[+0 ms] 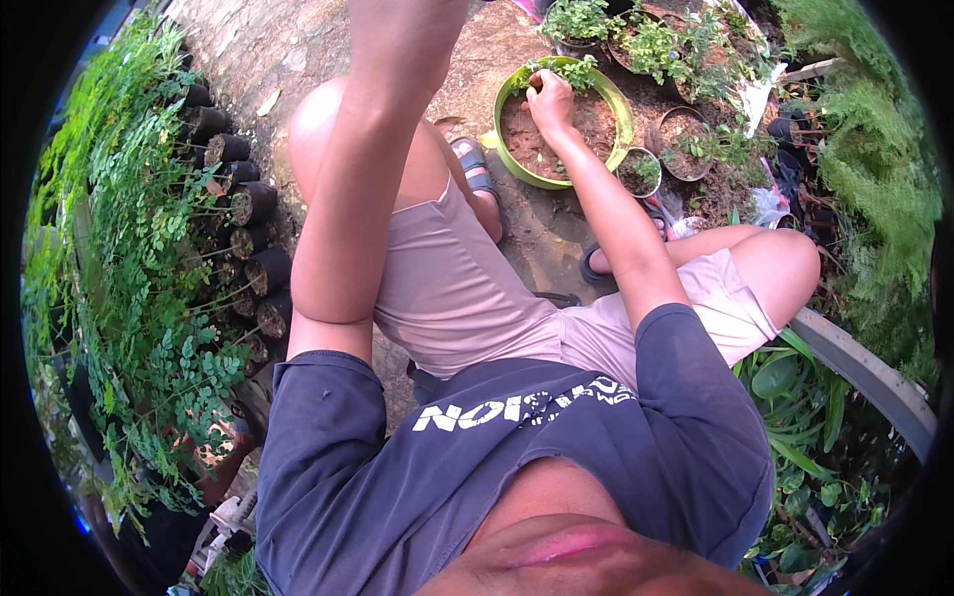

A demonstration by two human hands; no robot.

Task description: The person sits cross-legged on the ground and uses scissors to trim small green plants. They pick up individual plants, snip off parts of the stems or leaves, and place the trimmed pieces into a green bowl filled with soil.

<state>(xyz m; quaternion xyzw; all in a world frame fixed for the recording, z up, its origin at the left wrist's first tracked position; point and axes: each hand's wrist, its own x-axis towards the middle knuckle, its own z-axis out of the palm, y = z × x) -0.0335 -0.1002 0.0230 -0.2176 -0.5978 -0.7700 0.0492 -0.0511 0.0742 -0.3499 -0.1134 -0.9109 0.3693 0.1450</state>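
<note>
My right hand (553, 103) is inside a round yellow-green pot (623, 119), low over brown soil (533, 141). Its fingers are curled at the base of a small leafy plant (577, 72) near the far rim. Soil shows at the fingertips, and the hand itself hides whether they grip the stem or a clod. My left arm (350, 201) rises past my bent knee to the top edge, where the left hand is out of view.
Black nursery bags (253, 203) with leafy seedlings (134, 261) line the left. Right of the pot stand a small white-rimmed pot (639, 171) and a brown pot (683, 143). More potted plants (648, 45) stand beyond. A curved grey rail (864, 372) runs along the right.
</note>
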